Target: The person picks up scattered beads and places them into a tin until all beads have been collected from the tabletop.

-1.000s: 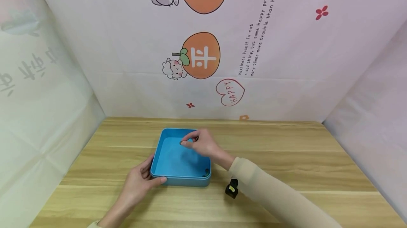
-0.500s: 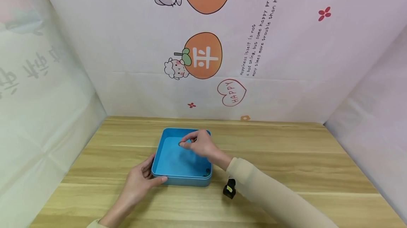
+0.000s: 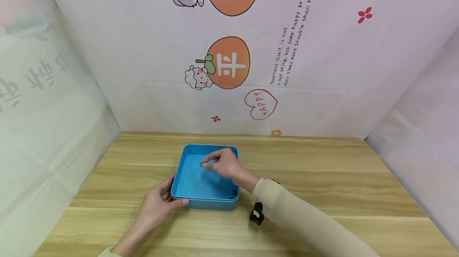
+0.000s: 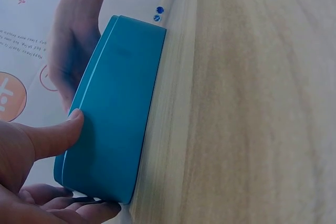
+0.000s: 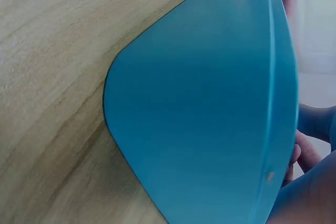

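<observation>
A square blue box (image 3: 189,181), its top uncovered, sits on the wooden table. My left hand (image 3: 154,205) grips its near left corner; the left wrist view shows the thumb on the near wall and the fingers (image 4: 94,211) round the side. Over the inside of the box, my right hand (image 3: 224,163) pinches a small dark round piece (image 3: 202,165) between thumb and fingertips. The kind of piece is too small to tell. Several more small dark pieces (image 3: 234,193) lie in the box's near right corner. In the right wrist view the box wall (image 5: 199,98) hides most of that hand.
The black camera (image 3: 256,214) on my right wrist hangs below the sleeve, right of the box. White printed cloth (image 3: 315,109) stands behind the table and along both sides. Bare wood (image 3: 322,169) stretches to the right of the box.
My right hand has moved slightly lower and to the left with the small round piece. The left hand and the box have stayed in place.
</observation>
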A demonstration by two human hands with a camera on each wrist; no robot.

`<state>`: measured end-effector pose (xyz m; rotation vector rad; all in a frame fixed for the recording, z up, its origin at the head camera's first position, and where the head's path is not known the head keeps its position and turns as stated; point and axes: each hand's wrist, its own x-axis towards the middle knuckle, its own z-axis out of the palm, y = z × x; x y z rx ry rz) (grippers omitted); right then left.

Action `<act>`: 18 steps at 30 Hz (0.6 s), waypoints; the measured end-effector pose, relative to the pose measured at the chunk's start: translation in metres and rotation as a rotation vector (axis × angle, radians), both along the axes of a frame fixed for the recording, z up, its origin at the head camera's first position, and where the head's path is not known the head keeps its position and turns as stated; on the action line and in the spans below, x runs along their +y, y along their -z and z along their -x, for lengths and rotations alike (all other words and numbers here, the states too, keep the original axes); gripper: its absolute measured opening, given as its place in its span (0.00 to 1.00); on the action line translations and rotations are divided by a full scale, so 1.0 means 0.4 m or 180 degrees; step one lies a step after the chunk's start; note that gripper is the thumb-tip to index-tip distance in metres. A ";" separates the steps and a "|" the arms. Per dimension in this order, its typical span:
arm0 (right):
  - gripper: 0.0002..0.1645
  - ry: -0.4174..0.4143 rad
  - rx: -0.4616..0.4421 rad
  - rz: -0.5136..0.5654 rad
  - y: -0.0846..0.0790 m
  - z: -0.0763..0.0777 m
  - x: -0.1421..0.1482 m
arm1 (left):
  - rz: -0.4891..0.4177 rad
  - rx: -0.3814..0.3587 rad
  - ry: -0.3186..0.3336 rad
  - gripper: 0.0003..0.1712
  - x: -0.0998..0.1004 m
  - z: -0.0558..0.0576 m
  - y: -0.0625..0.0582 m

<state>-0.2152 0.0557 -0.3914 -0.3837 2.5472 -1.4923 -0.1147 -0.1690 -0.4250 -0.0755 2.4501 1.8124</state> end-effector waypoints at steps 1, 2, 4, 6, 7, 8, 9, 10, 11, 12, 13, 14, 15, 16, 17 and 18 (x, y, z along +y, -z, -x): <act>0.06 0.0001 0.0000 0.0002 0.001 0.000 -0.002 | 0.0001 -0.0001 0.0001 0.58 0.000 0.000 0.000; 0.06 0.0001 -0.0004 0.0000 0.002 0.001 -0.003 | 0.0005 -0.0001 0.0001 0.58 -0.001 0.000 0.000; 0.06 0.0006 -0.0014 -0.0008 0.004 0.002 -0.006 | 0.0009 0.0000 0.0000 0.58 -0.001 0.000 0.000; 0.06 0.0017 -0.0027 -0.0012 0.004 0.003 -0.008 | 0.0017 0.0000 -0.0007 0.58 -0.002 0.000 0.000; 0.06 0.0025 -0.0029 -0.0015 0.004 0.004 -0.008 | 0.0028 0.0004 -0.0007 0.58 -0.002 0.000 0.000; 0.06 0.0031 -0.0033 -0.0014 0.003 0.004 -0.008 | 0.0037 0.0006 -0.0011 0.58 -0.002 0.000 0.000; 0.07 0.0036 -0.0036 -0.0002 0.001 0.004 -0.006 | 0.0032 0.0002 -0.0010 0.58 -0.002 0.000 0.000; 0.07 0.0039 -0.0030 0.0021 -0.002 0.003 -0.004 | 0.0030 -0.0004 -0.0010 0.58 -0.002 -0.001 0.001; 0.08 0.0039 -0.0024 0.0061 -0.006 0.002 0.000 | 0.0023 -0.0008 -0.0010 0.58 -0.002 -0.001 0.001; 0.08 0.0035 -0.0013 0.0113 -0.012 0.001 0.005 | 0.0015 -0.0011 -0.0010 0.58 -0.002 -0.001 0.002; 0.09 0.0035 -0.0004 0.0170 -0.019 0.000 0.010 | 0.0002 -0.0012 -0.0012 0.58 -0.002 -0.001 0.003; 0.09 0.0029 0.0002 0.0243 -0.028 -0.002 0.018 | -0.0011 -0.0014 -0.0019 0.58 -0.002 -0.001 0.004; 0.09 0.0028 0.0013 0.0309 -0.037 -0.003 0.026 | -0.0022 -0.0015 -0.0022 0.58 -0.002 -0.001 0.004; 0.09 0.0027 0.0024 0.0371 -0.045 -0.005 0.035 | -0.0019 -0.0009 -0.0031 0.58 -0.002 -0.001 0.005; 0.09 0.0035 0.0024 0.0422 -0.055 -0.007 0.045 | -0.0018 -0.0003 -0.0040 0.58 -0.002 -0.002 0.005; 0.09 0.0046 0.0034 0.0460 -0.065 -0.009 0.056 | -0.0004 0.0003 -0.0049 0.58 -0.002 -0.002 0.004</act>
